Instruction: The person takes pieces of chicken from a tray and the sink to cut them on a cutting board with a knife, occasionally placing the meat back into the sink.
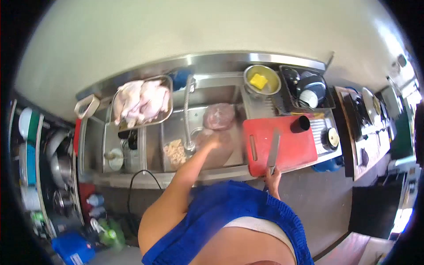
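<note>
In the head view, my right hand [272, 177] is wrapped round the handle of a large knife [274, 151], its broad blade pointing away from me over the red cutting board [256, 128]. A black cylindrical cup [300, 124] stands on the board's far right part. My left hand [213, 140] reaches into the sink [171, 128], over a pale, clear-wrapped pack [221, 154], its fingers blurred. Just beyond it lies a pack of dark red meat [219, 116]. Left of the hand, a heap of light-coloured pieces [175, 153] rests on the sink bottom, near the flexible tap hose [186, 110].
Raw whole chickens [141, 100] fill a metal tray [170, 84] across the sink's left side. A metal bowl [276, 75] with a yellow sponge [258, 81] stands behind the board, beside a black rack [327, 106] of dishes. A black cable [132, 181] hangs over the front edge.
</note>
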Available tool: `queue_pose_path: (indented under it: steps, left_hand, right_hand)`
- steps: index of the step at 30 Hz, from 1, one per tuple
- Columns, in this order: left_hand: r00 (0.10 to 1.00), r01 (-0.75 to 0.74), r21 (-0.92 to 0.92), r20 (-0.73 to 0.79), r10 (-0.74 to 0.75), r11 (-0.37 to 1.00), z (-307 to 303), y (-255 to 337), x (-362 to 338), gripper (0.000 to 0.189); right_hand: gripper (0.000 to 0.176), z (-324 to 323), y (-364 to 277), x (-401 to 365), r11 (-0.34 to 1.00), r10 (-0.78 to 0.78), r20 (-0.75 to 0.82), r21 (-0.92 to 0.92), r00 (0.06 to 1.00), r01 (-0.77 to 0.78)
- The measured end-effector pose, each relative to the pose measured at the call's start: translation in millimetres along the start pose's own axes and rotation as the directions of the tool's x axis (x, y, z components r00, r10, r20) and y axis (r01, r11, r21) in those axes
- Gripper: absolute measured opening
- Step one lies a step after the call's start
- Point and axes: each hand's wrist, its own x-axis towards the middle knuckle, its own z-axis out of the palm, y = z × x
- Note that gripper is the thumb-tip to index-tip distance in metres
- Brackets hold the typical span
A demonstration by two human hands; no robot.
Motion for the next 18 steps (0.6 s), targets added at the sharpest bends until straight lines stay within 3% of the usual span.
queue_pose_path:
  steps: [2,4,6,8,10,12,14,15,16,18]
  left_hand:
    - [0.997,-0.078,0.186,-0.001,0.079,0.98,55.4,-62.3,37.0,0.025]
    - [0.998,-0.014,0.013,-0.063,0.015,1.0,73.5,-83.8,48.3,0.025]
    - [0.99,0.132,0.166,-0.08,-0.12,0.977,93.3,-98.8,61.2,0.027]
    - [0.975,0.146,0.137,-0.19,-0.119,0.98,105.1,-104.3,67.2,0.029]
    - [0.993,0.113,0.237,-0.049,-0.104,0.965,97.0,-97.8,64.2,0.033]
    - [0.968,-0.175,0.634,-0.029,0.249,0.753,94.8,-90.1,61.7,0.037]
    - [0.999,0.033,0.183,-0.023,-0.029,0.983,76.9,-54.4,59.6,0.039]
    - [0.965,-0.25,0.605,0.221,0.143,0.756,88.6,-70.8,78.4,0.037]
    - [0.858,-0.513,0.803,0.484,0.171,0.304,105.0,-94.5,100.2,0.036]
    - [0.856,-0.509,0.809,0.439,0.273,0.293,111.4,-102.2,109.7,0.036]
  right_hand:
    - [0.026,0.3,-7.5,-1.2,0.991,-0.006,0.024,-0.133,1.0,0.009]
    - [0.028,-0.8,-11.8,-2.8,0.986,0.035,0.017,-0.166,0.999,-0.032]
    - [0.029,0.2,-17.0,-7.0,0.952,-0.051,0.012,-0.3,0.999,0.052]
    - [0.028,-1.2,-18.6,-11.1,0.948,-0.038,-0.018,-0.318,0.999,0.031]
    - [0.028,-1.6,-21.0,-10.6,0.933,-0.045,-0.003,-0.357,0.999,0.041]
    - [0.027,-1.0,-20.3,-9.7,0.96,0.01,-0.07,-0.277,0.997,-0.03]
    - [0.027,-2.2,-25.3,-10.8,0.975,0.049,-0.062,-0.215,0.997,-0.061]
    - [0.028,-4.7,-30.1,-10.3,0.959,0.125,-0.055,-0.249,0.991,-0.134]
    - [0.028,-4.4,-32.0,-11.5,0.96,0.137,-0.099,-0.234,0.986,-0.157]
    - [0.026,-2.1,-36.0,-12.1,0.989,0.015,-0.18,-0.143,0.984,-0.041]
